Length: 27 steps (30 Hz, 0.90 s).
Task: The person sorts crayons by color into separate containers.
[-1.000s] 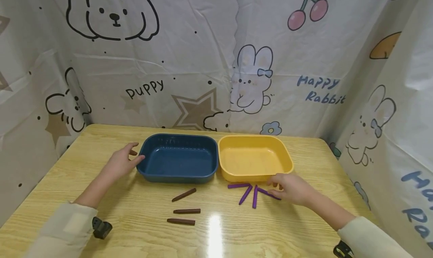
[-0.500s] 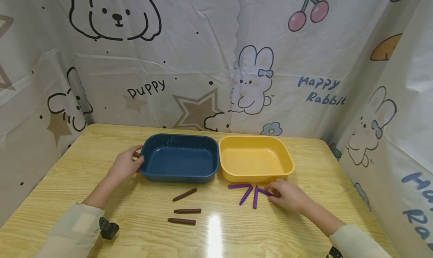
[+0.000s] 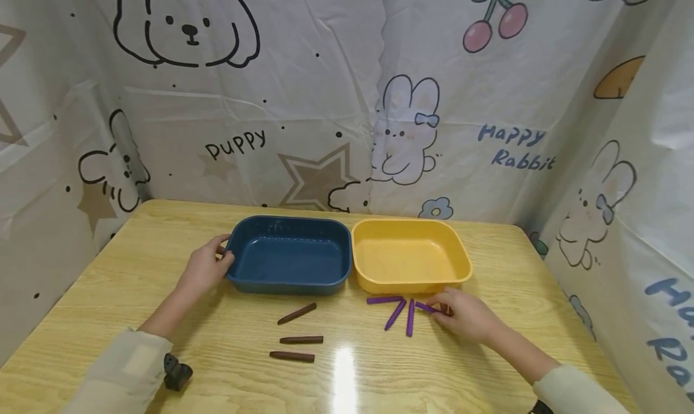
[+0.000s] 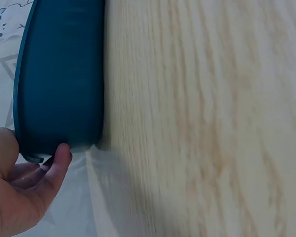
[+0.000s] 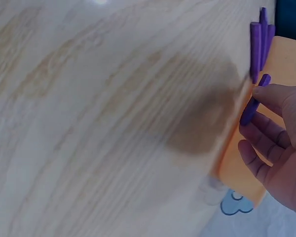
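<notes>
My left hand (image 3: 203,270) grips the left end of a dark blue plastic bin (image 3: 287,287), thumb and fingers at its rim in the left wrist view. Just in front of a yellow bin (image 3: 412,285), my right hand (image 3: 470,315) pinches a purple crayon (image 5: 248,113) between thumb and fingers. Beside that crayon lie more purple ones: a sideways crayon (image 3: 384,300), a slanted crayon (image 3: 395,315) and an upright-pointing crayon (image 3: 409,317). Both bins hold nothing inside and stand side by side.
Three brown crayons, an angled crayon (image 3: 296,313), a middle crayon (image 3: 301,340) and a front crayon (image 3: 291,357), lie before the blue bin on the wooden table (image 3: 228,366). A printed curtain (image 3: 303,100) rises behind the table and along its sides.
My left hand has moved in and taken hold of the blue bin's left end. My right hand has come down, and its fingers have pinched the rightmost purple crayon.
</notes>
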Tool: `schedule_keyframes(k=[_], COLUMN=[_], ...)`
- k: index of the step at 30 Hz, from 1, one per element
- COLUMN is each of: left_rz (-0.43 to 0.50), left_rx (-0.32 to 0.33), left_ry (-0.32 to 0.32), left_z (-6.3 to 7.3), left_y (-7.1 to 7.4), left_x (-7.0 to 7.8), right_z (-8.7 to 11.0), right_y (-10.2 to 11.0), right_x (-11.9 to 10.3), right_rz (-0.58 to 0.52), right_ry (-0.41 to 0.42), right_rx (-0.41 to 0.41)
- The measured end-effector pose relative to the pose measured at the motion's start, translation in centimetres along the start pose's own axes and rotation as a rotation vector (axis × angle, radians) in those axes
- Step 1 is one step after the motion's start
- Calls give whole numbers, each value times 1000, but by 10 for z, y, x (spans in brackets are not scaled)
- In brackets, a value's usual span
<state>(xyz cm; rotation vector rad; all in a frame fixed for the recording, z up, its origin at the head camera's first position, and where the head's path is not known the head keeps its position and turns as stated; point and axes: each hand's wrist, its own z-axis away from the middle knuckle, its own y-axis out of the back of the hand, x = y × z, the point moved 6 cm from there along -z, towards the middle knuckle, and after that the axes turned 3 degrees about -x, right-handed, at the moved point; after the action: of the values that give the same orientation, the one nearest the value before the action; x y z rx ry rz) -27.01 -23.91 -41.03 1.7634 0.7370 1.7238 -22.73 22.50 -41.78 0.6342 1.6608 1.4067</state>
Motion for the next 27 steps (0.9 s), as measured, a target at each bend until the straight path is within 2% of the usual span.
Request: schedule_keyframes(k=[5,12,16,23,27], left_rz=[4,4,-7,7,15], left_rx=[16,16,28,25,24], left_ry=[-6,3,-1,4,3], left_z=[2,1,0,0,0], left_y=[0,0,0,-1,-2], left_x=[-1,-2,-3,-6,-7], right_z=[0,-3,-9,-23,-34], right_y=[7,24,32,44,49], right_x=[-7,-25,-35,-52,-61], right_rz=[1,-24,-32,-17,-8], right_ry=[12,74,71,146,151], right_rx=[-9,28,29,37,22])
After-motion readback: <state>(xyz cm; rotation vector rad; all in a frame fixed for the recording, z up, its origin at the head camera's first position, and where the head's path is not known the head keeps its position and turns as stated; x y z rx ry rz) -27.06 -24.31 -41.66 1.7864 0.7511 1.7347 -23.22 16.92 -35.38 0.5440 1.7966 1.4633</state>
